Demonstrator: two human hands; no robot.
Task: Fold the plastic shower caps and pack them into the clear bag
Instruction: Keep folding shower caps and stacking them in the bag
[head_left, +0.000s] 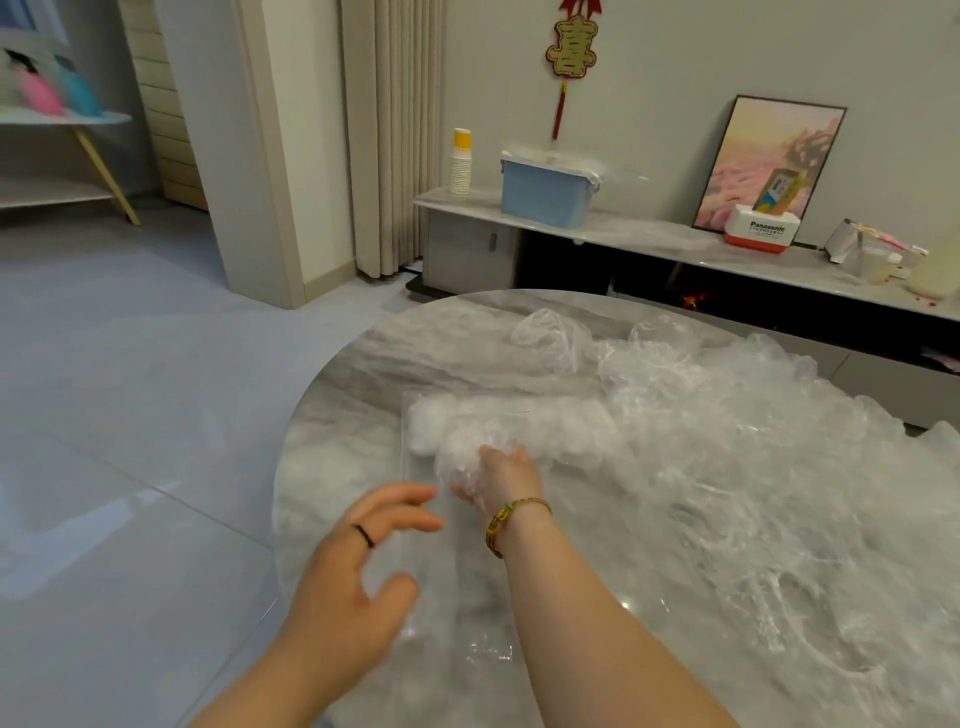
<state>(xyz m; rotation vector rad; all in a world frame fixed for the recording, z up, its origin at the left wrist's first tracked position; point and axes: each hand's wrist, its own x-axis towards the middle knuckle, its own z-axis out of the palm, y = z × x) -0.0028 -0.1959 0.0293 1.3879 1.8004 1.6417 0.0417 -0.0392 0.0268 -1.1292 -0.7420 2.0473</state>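
Right hand (501, 475) grip on crumpled shower cap (461, 451); Panasonic box (761, 234) behind

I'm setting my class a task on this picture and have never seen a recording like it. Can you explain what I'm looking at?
There is no machine here: each grip is a person's bare hand. The single picture comes from a camera worn on the head, looking forward and down. The right hand holds a bunched shower cap at a clear bag lying on a round marble table. White folded caps seem already packed at the bag's far end. The left hand is open and holds nothing. A pile of loose caps covers the table's right side.
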